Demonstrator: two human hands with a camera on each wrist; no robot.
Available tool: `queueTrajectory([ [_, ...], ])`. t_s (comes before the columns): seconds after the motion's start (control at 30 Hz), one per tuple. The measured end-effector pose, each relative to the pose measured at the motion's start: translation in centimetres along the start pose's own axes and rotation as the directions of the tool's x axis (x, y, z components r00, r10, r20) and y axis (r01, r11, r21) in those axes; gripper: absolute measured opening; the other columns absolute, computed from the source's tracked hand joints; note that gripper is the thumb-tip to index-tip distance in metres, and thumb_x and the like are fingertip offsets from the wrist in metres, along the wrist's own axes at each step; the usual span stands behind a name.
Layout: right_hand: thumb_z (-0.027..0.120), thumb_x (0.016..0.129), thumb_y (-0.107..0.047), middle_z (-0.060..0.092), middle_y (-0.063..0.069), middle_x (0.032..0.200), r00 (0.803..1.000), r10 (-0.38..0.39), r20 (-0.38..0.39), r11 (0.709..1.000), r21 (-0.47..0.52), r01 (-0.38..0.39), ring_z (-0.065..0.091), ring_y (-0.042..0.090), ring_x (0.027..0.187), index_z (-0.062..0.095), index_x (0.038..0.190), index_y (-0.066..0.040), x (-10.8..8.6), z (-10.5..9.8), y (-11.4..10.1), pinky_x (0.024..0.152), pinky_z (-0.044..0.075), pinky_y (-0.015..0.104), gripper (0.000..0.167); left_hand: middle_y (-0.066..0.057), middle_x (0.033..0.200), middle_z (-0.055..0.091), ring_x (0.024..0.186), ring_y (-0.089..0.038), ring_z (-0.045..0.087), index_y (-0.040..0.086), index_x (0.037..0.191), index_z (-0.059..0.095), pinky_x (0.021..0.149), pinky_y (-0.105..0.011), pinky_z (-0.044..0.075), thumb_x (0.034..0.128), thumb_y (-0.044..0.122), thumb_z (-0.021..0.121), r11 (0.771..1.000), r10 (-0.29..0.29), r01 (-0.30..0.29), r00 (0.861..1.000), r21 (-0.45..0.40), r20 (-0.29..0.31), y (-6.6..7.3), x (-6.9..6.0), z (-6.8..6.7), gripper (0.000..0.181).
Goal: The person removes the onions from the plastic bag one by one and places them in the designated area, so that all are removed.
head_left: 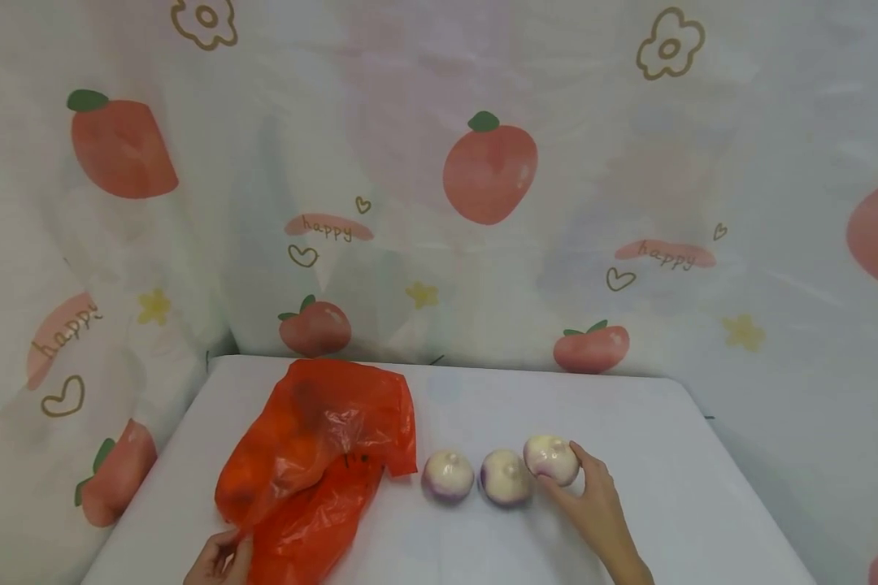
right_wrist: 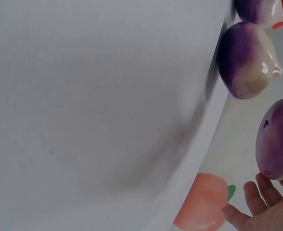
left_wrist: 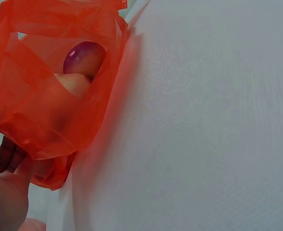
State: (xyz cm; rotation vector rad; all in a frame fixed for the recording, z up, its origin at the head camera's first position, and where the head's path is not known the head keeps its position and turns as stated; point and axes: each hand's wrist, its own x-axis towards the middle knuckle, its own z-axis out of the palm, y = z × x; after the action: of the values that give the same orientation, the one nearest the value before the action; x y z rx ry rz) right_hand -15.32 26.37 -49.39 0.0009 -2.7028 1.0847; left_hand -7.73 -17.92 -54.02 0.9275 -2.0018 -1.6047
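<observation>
On the white table, a red plastic bag (head_left: pixel 315 520) lies with rounded things inside, and its mouth faces the left wrist camera. Within it a purple round vegetable (left_wrist: pixel 85 57) and a paler one (left_wrist: pixel 75 83) show. My left hand (head_left: pixel 218 561) pinches the bag's near-left edge. To the bag's right, two purple-and-white turnips (head_left: pixel 448 477) (head_left: pixel 506 478) sit side by side. My right hand (head_left: pixel 601 513) holds a third turnip (head_left: pixel 551 461) between thumb and fingers, just right of that pair; in the right wrist view this turnip (right_wrist: pixel 277 139) appears raised off the table.
The white table (head_left: pixel 673 455) has a raised-looking far edge against a curtain (head_left: pixel 410 97) printed with peaches, flowers and hearts. That curtain also hangs along the left and right sides.
</observation>
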Motion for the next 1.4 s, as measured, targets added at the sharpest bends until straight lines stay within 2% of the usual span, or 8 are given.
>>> queueTrajectory([
  [0.27, 0.071, 0.083, -0.039, 0.042, 0.038, 0.126, 0.998, 0.068, -0.001, 0.996, -0.063, -0.068, 0.037, 0.051, 0.118, 0.037, 0.131, 0.016, 0.0, -0.6, 1.8, 0.095, 0.031, 0.061, 0.080, -0.009, 0.083, 0.063, 0.063, 0.004, 0.052, -0.010, 0.101, 0.061, 0.054, -0.013, 0.046, 0.0857, -0.002, 0.057, 1.000, 0.006, -0.006, 1.000, 0.004, 0.001, 0.2, -0.1, 0.2, 0.018],
  [0.57, 0.067, 0.083, -0.048, 0.043, 0.042, 0.122, 0.988, 0.135, 0.072, 0.972, -0.204, -0.118, 0.041, 0.057, 0.112, 0.037, 0.129, 0.019, -0.9, 0.1, 2.8, 0.087, 0.037, 0.064, 0.086, -0.015, 0.088, 0.064, 0.063, 0.004, 0.051, -0.010, 0.102, 0.062, 0.054, -0.012, 0.046, 0.0861, -0.002, 0.058, 1.000, 0.004, -0.003, 1.000, 0.022, -0.008, 0.1, -0.1, 0.2, 0.018],
  [0.8, 0.066, 0.084, -0.049, 0.042, 0.040, 0.126, 0.973, 0.191, 0.131, 0.954, -0.257, -0.153, 0.041, 0.058, 0.111, 0.037, 0.130, 0.017, -1.2, 0.2, 3.1, 0.083, 0.037, 0.067, 0.086, -0.004, 0.080, 0.064, 0.063, 0.004, 0.051, -0.010, 0.101, 0.062, 0.054, -0.012, 0.046, 0.0849, -0.002, 0.059, 1.000, -0.007, 0.007, 1.000, -0.013, -0.012, -0.1, 0.1, -0.2, 0.018],
  [0.9, 0.065, 0.085, -0.047, 0.042, 0.041, 0.125, 0.974, 0.182, 0.135, 0.956, -0.256, -0.143, 0.041, 0.058, 0.111, 0.035, 0.130, 0.018, -1.2, 0.5, 3.4, 0.083, 0.038, 0.067, 0.085, 0.000, 0.078, 0.063, 0.063, 0.003, 0.052, -0.011, 0.101, 0.062, 0.054, -0.012, 0.046, 0.0848, -0.002, 0.059, 1.000, -0.015, 0.015, 1.000, -0.025, -0.005, -0.2, 0.1, -0.2, 0.018],
  [1.03, 0.065, 0.085, -0.044, 0.043, 0.042, 0.123, 0.977, 0.165, 0.133, 0.957, -0.259, -0.127, 0.042, 0.058, 0.110, 0.035, 0.129, 0.019, -1.3, 0.6, 3.7, 0.083, 0.038, 0.065, 0.083, -0.005, 0.080, 0.063, 0.062, 0.003, 0.052, -0.010, 0.102, 0.062, 0.054, -0.013, 0.046, 0.0858, -0.002, 0.058, 0.999, -0.029, 0.030, 1.000, -0.021, 0.011, -0.2, 0.1, -0.1, 0.018],
  [1.23, 0.068, 0.085, -0.035, 0.033, 0.046, 0.127, 0.986, 0.114, 0.124, 0.971, -0.224, -0.084, 0.033, 0.062, 0.115, 0.027, 0.130, 0.023, -1.6, 0.5, 3.8, 0.093, 0.030, 0.065, 0.084, -0.007, 0.082, 0.063, 0.063, 0.003, 0.053, -0.010, 0.103, 0.061, 0.054, -0.014, 0.047, 0.0865, -0.003, 0.057, 0.999, -0.037, 0.038, 0.999, -0.028, 0.038, -0.2, 0.0, -0.2, 0.019],
  [1.33, 0.070, 0.084, -0.029, 0.029, 0.049, 0.126, 0.997, 0.036, 0.067, 0.979, -0.202, -0.022, 0.030, 0.065, 0.113, 0.026, 0.130, 0.023, -1.6, 0.5, 2.9, 0.090, 0.029, 0.069, 0.082, 0.000, 0.079, 0.062, 0.064, 0.004, 0.053, -0.010, 0.103, 0.061, 0.055, -0.014, 0.047, 0.0862, -0.003, 0.057, 0.999, -0.018, 0.019, 0.999, -0.034, 0.030, -0.4, 0.1, -0.1, 0.019],
  [1.4, 0.071, 0.083, -0.028, 0.027, 0.048, 0.126, 1.000, -0.016, 0.015, 0.977, -0.213, 0.019, 0.029, 0.066, 0.113, 0.027, 0.130, 0.022, -1.6, 0.6, 1.6, 0.086, 0.031, 0.071, 0.081, 0.006, 0.076, 0.060, 0.064, 0.004, 0.053, -0.010, 0.102, 0.062, 0.055, -0.014, 0.047, 0.0855, -0.003, 0.058, 0.998, -0.013, 0.014, 1.000, -0.055, 0.025, -0.4, 0.2, -0.1, 0.018],
])
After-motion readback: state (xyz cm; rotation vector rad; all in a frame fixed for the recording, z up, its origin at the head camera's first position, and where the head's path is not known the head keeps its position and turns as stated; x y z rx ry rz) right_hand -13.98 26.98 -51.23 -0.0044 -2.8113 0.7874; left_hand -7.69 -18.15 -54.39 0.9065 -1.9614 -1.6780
